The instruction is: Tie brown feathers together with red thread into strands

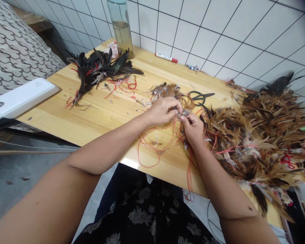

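Observation:
My left hand (165, 110) and my right hand (194, 127) meet over the middle of the table, fingers closed in a pinch. Between their fingertips is a small greyish-brown feather bunch (186, 112), partly hidden by the fingers. Red string (148, 166) trails from around the hands in loose loops toward the front edge. Just beyond my left hand lies a small pile of brown feathers (167, 90). Black-handled scissors (200, 97) rest behind my right hand, blades pointing right.
Brown feathers (264, 128) are heaped on the right. Black feathers (99, 67) lie at the back left, near a water bottle (123, 34). A red-capped marker (166, 58) lies by the tiled wall. A white device (22, 96) sits at the left edge of the wooden table (91, 118).

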A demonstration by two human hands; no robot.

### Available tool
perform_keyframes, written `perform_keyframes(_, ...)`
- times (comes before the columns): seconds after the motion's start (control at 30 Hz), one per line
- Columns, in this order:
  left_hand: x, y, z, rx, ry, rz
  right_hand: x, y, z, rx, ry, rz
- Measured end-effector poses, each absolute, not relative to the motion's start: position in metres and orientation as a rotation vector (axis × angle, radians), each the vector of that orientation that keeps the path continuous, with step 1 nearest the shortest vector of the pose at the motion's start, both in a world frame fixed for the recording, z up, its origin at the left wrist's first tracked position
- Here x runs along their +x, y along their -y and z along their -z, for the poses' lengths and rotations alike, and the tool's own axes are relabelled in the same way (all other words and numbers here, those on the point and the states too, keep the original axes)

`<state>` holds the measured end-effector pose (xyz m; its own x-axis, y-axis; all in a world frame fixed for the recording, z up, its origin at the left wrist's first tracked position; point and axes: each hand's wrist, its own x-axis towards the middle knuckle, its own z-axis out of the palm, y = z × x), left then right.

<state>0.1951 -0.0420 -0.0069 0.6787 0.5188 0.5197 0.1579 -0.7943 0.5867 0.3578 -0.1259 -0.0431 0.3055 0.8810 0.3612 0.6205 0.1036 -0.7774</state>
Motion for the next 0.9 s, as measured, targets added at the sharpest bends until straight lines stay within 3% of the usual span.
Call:
perform_keyframes(0.67,0.198,0.049,0.006,2.29,-0.582,-0.899,0.355,0.126,0.042,-1.557,1.46,-0.395)
perform_keyframes(0.9,0.187,0.034,-0.001,2.341,-0.775,-1.139,0.354,0.127,0.042,-1.612,1.258,-0.532)
